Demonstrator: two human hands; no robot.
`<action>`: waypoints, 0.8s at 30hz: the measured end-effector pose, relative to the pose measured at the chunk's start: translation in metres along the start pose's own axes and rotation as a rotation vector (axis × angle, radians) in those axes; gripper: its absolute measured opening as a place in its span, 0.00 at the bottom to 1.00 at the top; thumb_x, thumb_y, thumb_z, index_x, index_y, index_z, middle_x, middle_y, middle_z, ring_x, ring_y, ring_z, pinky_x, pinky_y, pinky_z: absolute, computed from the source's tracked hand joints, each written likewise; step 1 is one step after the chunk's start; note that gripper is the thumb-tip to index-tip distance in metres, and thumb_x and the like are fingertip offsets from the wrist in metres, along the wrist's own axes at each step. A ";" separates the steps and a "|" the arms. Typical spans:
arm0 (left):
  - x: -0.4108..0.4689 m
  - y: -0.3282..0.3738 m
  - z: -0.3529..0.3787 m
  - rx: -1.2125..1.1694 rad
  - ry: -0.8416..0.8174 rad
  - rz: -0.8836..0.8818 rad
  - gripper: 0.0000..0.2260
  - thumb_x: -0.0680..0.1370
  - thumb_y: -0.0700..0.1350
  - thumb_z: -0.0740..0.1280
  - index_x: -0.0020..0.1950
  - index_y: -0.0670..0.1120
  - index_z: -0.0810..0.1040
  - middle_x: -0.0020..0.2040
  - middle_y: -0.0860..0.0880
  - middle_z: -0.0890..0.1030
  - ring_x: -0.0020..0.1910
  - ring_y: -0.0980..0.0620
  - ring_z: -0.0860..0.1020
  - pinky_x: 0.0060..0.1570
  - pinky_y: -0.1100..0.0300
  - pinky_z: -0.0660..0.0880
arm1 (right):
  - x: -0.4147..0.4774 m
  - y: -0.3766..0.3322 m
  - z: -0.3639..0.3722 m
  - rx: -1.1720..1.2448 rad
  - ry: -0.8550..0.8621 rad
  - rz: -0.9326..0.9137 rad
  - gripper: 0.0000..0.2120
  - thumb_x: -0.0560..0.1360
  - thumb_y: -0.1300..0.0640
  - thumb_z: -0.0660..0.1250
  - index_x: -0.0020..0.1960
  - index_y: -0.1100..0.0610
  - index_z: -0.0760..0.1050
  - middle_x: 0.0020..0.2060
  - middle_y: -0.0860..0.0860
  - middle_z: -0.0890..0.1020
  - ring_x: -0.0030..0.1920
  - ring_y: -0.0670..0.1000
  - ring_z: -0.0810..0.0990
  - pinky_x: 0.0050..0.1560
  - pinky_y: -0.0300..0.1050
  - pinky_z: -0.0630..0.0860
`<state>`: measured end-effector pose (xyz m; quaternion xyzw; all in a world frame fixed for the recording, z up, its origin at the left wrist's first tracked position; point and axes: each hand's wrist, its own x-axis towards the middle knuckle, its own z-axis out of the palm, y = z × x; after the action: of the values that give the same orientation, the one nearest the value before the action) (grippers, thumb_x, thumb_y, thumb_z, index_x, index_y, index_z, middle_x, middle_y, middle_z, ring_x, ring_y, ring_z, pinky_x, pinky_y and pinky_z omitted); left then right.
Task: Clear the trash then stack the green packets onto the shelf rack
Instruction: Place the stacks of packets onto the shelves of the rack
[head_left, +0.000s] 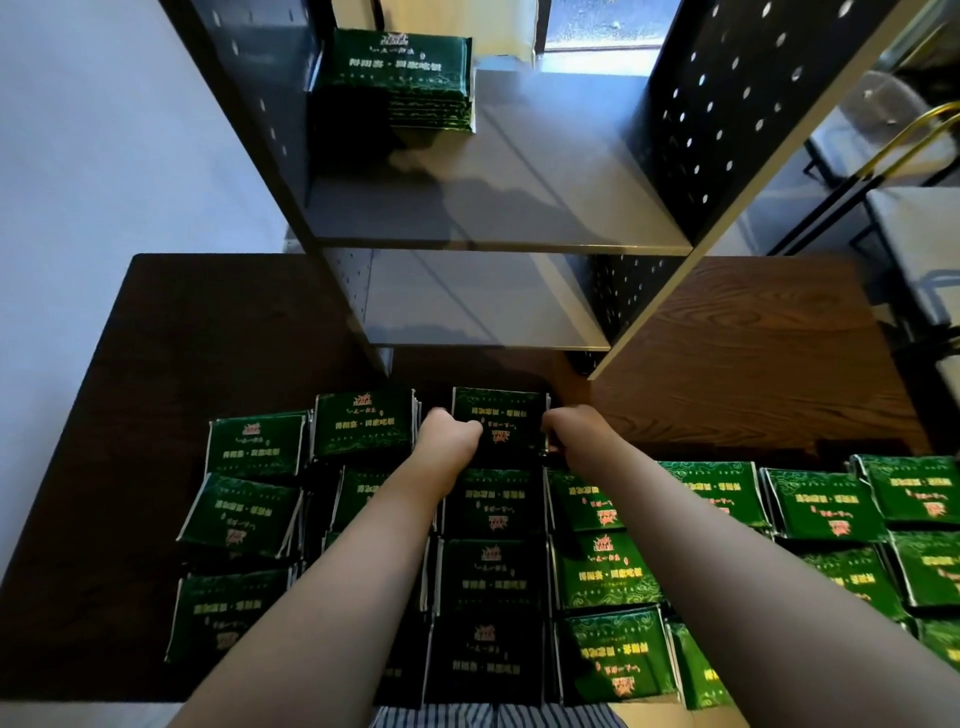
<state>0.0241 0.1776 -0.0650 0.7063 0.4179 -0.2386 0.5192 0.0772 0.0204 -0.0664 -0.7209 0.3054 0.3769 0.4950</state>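
Left hand: the left hand (448, 434) grips the left short edge of the held stack (500, 415); its thumb lies on the top face and the other fingers curl out of sight over the edge.
Right hand: the right hand (574, 434) clasps the right short edge of the same stack, fingers bent down the side and mostly hidden.
Held stack: several green packets piled flat, printed face up, at the centre of the frame just below the foot of the shelf rack (519, 218). The long axis runs left to right across the frame. The print reads upside down from here, with the red emblem at the near edge. Whether it is resting on the table or raised off it I cannot tell.
Table packets: the other green packets (613, 571) cover the lower half of the frame in rough rows on the dark wooden table (753, 364). They lie flat with long axes left to right, some with print upright and some inverted.
Shelved stack: one pile (400, 78) sits at the upper left of the frame, in the back left corner of the rack's upper shelf. Its long axis runs left to right, its print is upright and the emblem is at the far edge.
Rack: grey shelves between black perforated side panels, standing on the table's far part.
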 end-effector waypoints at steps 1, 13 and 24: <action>0.000 0.000 0.000 -0.014 0.004 0.005 0.26 0.80 0.41 0.63 0.77 0.41 0.60 0.59 0.43 0.74 0.56 0.43 0.75 0.57 0.52 0.74 | 0.001 0.000 -0.002 0.034 -0.009 -0.001 0.05 0.75 0.69 0.62 0.44 0.62 0.75 0.39 0.57 0.76 0.39 0.56 0.76 0.42 0.48 0.76; -0.013 -0.001 -0.005 -0.064 -0.026 0.090 0.23 0.79 0.40 0.64 0.73 0.44 0.67 0.57 0.44 0.78 0.53 0.45 0.78 0.58 0.48 0.77 | -0.006 0.001 -0.007 0.006 -0.075 -0.087 0.05 0.74 0.65 0.64 0.46 0.59 0.77 0.46 0.59 0.79 0.47 0.59 0.77 0.45 0.49 0.75; -0.041 -0.003 -0.007 -0.216 -0.052 0.241 0.11 0.76 0.40 0.67 0.58 0.45 0.74 0.54 0.43 0.81 0.52 0.44 0.82 0.55 0.41 0.80 | -0.039 -0.003 -0.018 0.161 -0.090 -0.247 0.10 0.78 0.62 0.65 0.58 0.62 0.79 0.50 0.58 0.83 0.49 0.56 0.83 0.50 0.52 0.82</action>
<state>-0.0010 0.1706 -0.0327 0.6851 0.3397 -0.1462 0.6276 0.0635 0.0068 -0.0277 -0.6933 0.2214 0.3194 0.6069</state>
